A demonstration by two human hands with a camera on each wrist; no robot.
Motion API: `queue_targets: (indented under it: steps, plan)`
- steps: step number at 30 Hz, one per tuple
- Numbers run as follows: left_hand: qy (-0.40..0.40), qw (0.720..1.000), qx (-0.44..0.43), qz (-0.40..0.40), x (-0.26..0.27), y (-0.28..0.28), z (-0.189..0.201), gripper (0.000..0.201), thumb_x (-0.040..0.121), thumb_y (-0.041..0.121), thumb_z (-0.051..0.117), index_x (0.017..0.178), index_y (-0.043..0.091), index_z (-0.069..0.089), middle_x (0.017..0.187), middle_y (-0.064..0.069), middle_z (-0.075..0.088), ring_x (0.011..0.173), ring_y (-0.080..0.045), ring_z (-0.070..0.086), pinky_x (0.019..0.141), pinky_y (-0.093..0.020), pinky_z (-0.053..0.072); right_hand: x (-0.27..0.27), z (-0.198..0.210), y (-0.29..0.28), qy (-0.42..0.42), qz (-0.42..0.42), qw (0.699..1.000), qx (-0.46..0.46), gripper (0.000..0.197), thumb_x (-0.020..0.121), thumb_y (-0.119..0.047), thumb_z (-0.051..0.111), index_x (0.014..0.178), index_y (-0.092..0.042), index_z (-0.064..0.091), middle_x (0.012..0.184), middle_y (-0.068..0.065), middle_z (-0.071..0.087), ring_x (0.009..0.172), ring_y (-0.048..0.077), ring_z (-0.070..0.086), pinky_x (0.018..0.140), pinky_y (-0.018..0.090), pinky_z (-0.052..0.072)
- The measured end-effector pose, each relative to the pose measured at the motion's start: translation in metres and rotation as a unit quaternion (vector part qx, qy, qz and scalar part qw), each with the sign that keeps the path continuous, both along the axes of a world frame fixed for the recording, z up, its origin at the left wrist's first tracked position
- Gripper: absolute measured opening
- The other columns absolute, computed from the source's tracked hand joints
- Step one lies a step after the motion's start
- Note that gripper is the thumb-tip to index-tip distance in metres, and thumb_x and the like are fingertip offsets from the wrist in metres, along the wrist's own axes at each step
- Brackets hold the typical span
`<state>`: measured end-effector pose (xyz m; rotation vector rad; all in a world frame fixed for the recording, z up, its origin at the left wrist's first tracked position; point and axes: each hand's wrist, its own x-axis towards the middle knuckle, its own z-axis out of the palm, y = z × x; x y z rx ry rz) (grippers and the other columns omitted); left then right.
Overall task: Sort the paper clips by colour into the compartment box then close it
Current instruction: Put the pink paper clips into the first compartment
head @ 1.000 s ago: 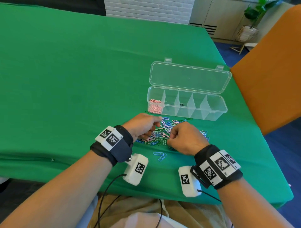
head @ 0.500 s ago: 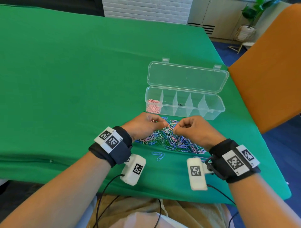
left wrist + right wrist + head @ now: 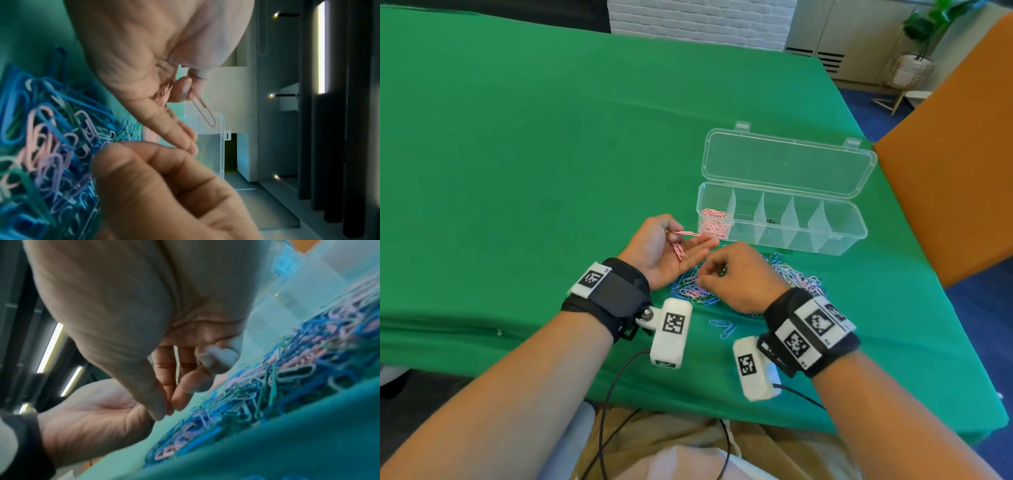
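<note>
Nearest the person, two blue clips [image 3: 723, 329] lie on their own on the green cloth [image 3: 517, 171], just short of the main heap. The right hand [image 3: 739, 277] hovers knuckles-up over the heap of mixed clips [image 3: 796, 277], fingers curled in toward the thumb. The right wrist view shows the fingertips [image 3: 185, 395] close together just above the pile, but it is too blurred to say whether they pinch a clip, so I cannot tell what, if anything, they hold. The heap itself is a tangle of blue, pink, green and pale clips spread across the cloth right in front of the box.

Beside it, the left hand [image 3: 667, 250] is turned palm-up, fingers loosely extended toward the box. A few pink clips [image 3: 678, 250] rest in the palm, and the thumb pins one more pink clip [image 3: 203, 108] against the forefinger so that it sticks out forward, clear in the left wrist view. The fingertips of the two hands sit nearly together.

Beyond the hands stands the clear box [image 3: 856, 229], lid [image 3: 787, 164] thrown fully back and lying open behind it. Dividers split it into a row of compartments; the leftmost one holds a pile of sorted pink clips [image 3: 714, 224]. Off to the right rises an orange chair back [image 3: 955, 154].
</note>
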<state>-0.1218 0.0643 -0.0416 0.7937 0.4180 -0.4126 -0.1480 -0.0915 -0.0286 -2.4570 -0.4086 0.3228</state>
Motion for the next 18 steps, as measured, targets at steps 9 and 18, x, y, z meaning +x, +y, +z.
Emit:
queue_targets:
  steps: [9,18]
  plan:
    - [-0.002,0.997,0.079,-0.011,0.001,0.002,0.004,0.017,0.085,0.010,0.041,0.070,0.016,0.038,0.054,0.001,0.043,0.039,-0.009,0.041,0.035,-0.015,0.039,0.006,0.003,-0.012,0.006,0.016,0.987,-0.160,0.017,0.080,-0.014,0.065,0.085,-0.031,0.064,0.079,-0.012,0.060,0.083,0.018,0.062,0.079,0.033,0.054]
    - [-0.074,0.935,0.308,-0.162,-0.003,0.008,0.020,0.023,0.090,0.024,0.051,0.068,0.021,0.045,0.048,0.010,0.023,0.036,-0.007,0.014,0.034,-0.013,0.009,0.003,-0.001,0.006,0.023,0.052,0.986,-0.155,0.009,0.079,-0.014,0.065,0.078,-0.019,0.072,0.077,-0.006,0.070,0.077,0.017,0.066,0.078,0.034,0.058]
